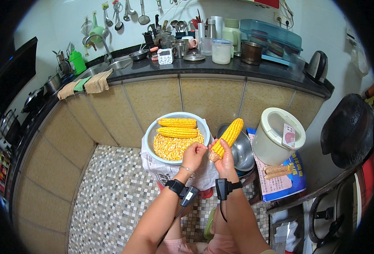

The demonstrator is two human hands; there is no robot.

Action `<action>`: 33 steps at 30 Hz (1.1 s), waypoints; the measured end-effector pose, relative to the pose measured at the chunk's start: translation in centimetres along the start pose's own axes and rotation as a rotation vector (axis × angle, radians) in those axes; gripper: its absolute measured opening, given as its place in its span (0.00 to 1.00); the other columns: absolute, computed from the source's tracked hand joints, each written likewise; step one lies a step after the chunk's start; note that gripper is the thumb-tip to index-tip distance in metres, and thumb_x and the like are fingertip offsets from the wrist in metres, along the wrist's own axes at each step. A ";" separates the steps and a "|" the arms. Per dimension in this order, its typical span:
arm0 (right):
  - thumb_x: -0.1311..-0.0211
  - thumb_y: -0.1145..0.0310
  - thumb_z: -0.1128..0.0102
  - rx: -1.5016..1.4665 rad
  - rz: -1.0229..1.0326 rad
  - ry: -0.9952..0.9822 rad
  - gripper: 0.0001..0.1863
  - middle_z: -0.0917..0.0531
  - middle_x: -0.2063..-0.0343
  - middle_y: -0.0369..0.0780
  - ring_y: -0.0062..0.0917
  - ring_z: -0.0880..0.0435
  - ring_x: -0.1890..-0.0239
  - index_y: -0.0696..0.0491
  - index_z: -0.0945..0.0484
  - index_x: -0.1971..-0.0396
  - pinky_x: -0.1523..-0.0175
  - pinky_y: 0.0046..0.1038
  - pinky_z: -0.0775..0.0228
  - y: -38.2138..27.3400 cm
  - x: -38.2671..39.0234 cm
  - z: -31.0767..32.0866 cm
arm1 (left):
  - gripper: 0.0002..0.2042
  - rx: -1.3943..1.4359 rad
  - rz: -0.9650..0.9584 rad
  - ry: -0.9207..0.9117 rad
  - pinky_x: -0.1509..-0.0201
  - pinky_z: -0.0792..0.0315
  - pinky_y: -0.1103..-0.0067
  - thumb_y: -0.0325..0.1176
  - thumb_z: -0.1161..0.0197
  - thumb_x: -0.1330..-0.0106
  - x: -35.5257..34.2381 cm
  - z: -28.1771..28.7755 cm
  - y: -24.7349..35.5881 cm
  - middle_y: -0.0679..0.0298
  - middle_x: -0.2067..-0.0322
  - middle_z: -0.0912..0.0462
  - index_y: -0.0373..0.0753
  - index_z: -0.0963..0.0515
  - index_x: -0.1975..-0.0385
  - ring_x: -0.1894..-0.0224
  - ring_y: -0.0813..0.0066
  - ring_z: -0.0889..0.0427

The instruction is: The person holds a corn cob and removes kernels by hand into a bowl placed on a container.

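My right hand (224, 160) is wrapped round the lower end of an ear of corn (228, 138), which tilts up to the right, its yellow kernels in full rows. Just left of it, my left hand (193, 156) has its fingers curled together over the rim of a pale blue basin (148, 144). Whatever those fingers hold, if anything, is hidden. Loose corn kernels (170, 146) fill the basin, and two more ears of corn (177, 132) lie across them at the far side.
A metal bowl (243, 154) sits right of the basin. Bare cobs (276, 171) lie on a printed sheet (295, 186) beside a lidded cream bucket (268, 146). White cloth-like material (204, 180) lies under the basin. A dark counter (153, 70) curves behind; a wok (348, 125) stands at right.
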State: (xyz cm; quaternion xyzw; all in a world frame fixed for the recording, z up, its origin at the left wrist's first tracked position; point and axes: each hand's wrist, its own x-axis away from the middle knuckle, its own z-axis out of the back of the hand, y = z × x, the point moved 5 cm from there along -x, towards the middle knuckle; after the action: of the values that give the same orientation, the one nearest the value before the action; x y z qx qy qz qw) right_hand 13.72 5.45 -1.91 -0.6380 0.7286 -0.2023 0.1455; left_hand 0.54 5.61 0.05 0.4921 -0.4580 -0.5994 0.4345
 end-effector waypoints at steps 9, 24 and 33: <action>0.44 0.69 0.38 -0.032 -0.001 0.009 0.16 0.23 0.66 0.40 0.27 0.23 0.63 0.56 0.30 0.59 0.53 0.36 0.25 -0.4 -0.4 0.7 | 0.06 -0.422 -0.106 0.294 0.69 0.29 0.78 0.31 0.36 0.45 -1.1 9.0 -1.2 0.62 0.79 0.23 0.35 0.24 0.76 0.77 0.72 0.24; 0.45 0.71 0.37 -0.039 -0.068 0.038 0.19 0.24 0.65 0.40 0.28 0.23 0.63 0.54 0.34 0.56 0.54 0.34 0.24 0.2 0.0 0.3 | 0.08 -0.506 -0.086 0.398 0.70 0.29 0.79 0.31 0.34 0.46 -0.8 12.4 -2.2 0.63 0.79 0.23 0.35 0.25 0.77 0.77 0.75 0.25; 0.43 0.69 0.38 -0.032 -0.031 0.013 0.15 0.23 0.65 0.40 0.27 0.22 0.62 0.56 0.30 0.58 0.51 0.35 0.26 0.2 0.2 -0.5 | 0.07 -0.581 -0.191 0.548 0.69 0.29 0.76 0.32 0.39 0.41 -0.3 11.7 -0.1 0.60 0.77 0.23 0.35 0.26 0.74 0.76 0.71 0.24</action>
State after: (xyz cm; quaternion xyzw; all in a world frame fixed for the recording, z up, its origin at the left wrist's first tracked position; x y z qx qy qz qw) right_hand 13.26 5.34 -1.53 -0.6501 0.7227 -0.1970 0.1274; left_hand -11.02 7.36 1.12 0.5304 -0.0893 -0.5883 0.6038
